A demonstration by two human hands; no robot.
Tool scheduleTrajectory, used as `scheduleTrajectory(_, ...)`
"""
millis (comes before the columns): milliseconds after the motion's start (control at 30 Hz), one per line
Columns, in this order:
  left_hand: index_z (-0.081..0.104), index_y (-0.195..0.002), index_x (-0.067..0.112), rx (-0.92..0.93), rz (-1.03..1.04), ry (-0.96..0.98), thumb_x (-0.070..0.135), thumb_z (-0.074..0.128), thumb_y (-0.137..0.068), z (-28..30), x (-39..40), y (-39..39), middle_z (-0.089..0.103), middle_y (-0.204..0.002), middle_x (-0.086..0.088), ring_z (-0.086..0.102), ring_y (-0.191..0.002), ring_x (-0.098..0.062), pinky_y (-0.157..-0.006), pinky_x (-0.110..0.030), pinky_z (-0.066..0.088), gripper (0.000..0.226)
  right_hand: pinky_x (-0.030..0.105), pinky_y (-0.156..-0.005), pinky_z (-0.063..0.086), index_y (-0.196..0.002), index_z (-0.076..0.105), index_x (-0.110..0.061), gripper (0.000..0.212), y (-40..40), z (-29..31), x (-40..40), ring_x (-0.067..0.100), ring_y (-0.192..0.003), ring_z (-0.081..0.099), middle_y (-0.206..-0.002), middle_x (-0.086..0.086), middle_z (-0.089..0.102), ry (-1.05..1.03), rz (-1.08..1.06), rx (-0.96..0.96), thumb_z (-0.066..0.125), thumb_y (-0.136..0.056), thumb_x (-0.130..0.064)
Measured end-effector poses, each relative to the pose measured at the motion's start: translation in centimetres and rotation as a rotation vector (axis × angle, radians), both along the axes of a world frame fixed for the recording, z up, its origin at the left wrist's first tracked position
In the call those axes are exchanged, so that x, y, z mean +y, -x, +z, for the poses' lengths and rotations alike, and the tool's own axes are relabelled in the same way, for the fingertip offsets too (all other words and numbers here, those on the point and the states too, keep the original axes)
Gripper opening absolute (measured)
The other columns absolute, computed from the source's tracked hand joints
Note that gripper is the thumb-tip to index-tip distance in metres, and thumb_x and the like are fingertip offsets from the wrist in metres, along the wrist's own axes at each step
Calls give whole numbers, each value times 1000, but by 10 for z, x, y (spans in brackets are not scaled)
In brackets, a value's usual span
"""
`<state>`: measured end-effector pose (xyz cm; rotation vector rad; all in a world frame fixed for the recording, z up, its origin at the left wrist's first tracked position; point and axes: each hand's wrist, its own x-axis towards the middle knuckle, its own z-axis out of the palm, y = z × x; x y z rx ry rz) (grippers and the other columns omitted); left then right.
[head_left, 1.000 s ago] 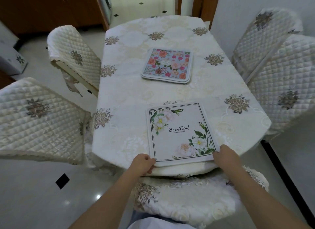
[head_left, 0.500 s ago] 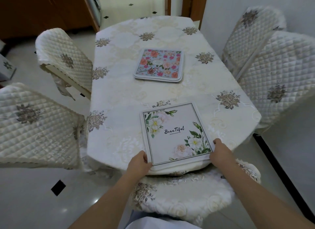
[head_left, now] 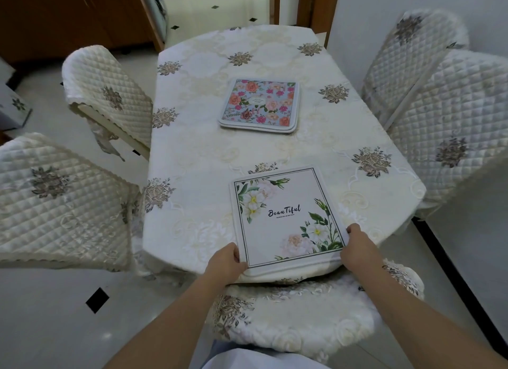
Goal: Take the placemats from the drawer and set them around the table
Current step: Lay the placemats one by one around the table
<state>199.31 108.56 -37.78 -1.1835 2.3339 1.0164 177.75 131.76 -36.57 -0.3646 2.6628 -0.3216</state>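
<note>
The table (head_left: 198, 148) wore a cream cloth with stitched flowers, and padded chairs stood round it. We had pushed the white mat (head_left: 286, 217) a bit further onto the near end. Our left hand (head_left: 226, 264) and right hand (head_left: 357, 247) pinched its near corners. It looked flat, square and soft. A stack of rosy mats (head_left: 261, 104) waited in the middle, so more places needed setting.

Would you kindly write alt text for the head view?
Both hands, left hand and right hand, grip the near corners of a white floral placemat at the table's near edge; a pink floral placemat lies farther away.
</note>
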Motion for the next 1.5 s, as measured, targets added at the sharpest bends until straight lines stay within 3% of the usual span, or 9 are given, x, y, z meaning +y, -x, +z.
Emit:
scheduleTrajectory(267,48,-82,20,10,44,-13,27,68,-87,-3,-2,0,54,-76,5,49,-70,-12,-63,-25,39,22,35,-67,46,-109,40,-16,33,2,-3,-1,29,-83,57,-99,8,59,2,-42,-20,54,-82,-1)
scheduleTrajectory(433,45,-83,19,1,32,18,28,62,-91,-3,2,2,54,-75,4,47,-66,-11,-58,-23,35,21,36,-72,47,-115,45,-13,30,4,-6,0,30,-91,59,-107,8,57,75,-74,16,59,-89,-12)
scheduleTrajectory(667,44,-83,19,-12,16,17,28,60,-93,0,1,4,54,-77,3,46,-66,-11,-60,-24,36,21,38,-75,49,-101,38,-17,23,5,-8,0,29,-88,58,-103,8,57,32,-80,-26,57,-89,-13)
scheduleTrajectory(733,44,-84,19,-11,24,17,29,61,-92,0,2,3,54,-78,3,47,-67,-12,-61,-25,37,21,38,-76,49,-105,42,-15,24,5,-7,0,29,-91,57,-106,9,55,53,-82,-16,58,-88,-12)
scheduleTrajectory(900,46,-99,15,13,73,6,30,63,-91,2,4,2,60,-87,-1,58,-77,-17,-64,-28,43,24,41,-88,46,-132,44,-17,51,5,-5,-2,29,-113,46,-127,12,45,136,36,23,65,-86,-14)
scheduleTrajectory(1133,45,-99,15,-4,63,3,30,63,-90,5,5,4,61,-90,-3,60,-83,-21,-71,-33,47,25,39,-90,42,-136,43,-17,55,3,-2,-2,29,-116,41,-133,13,41,99,78,15,62,-85,-8)
scheduleTrajectory(1367,39,-99,18,-55,-119,272,36,53,-95,11,15,4,53,-84,4,55,-76,-18,-65,-31,45,24,40,-92,43,-135,45,-16,53,3,-1,-4,29,-116,42,-131,13,41,146,32,-7,64,-86,-15)
scheduleTrajectory(1500,41,-115,16,-103,-222,419,42,54,-93,13,15,6,50,-103,0,53,-93,-20,-71,-30,45,37,40,-92,44,-136,46,-14,50,4,0,-6,29,-116,43,-130,13,42,140,29,7,62,-88,-17)
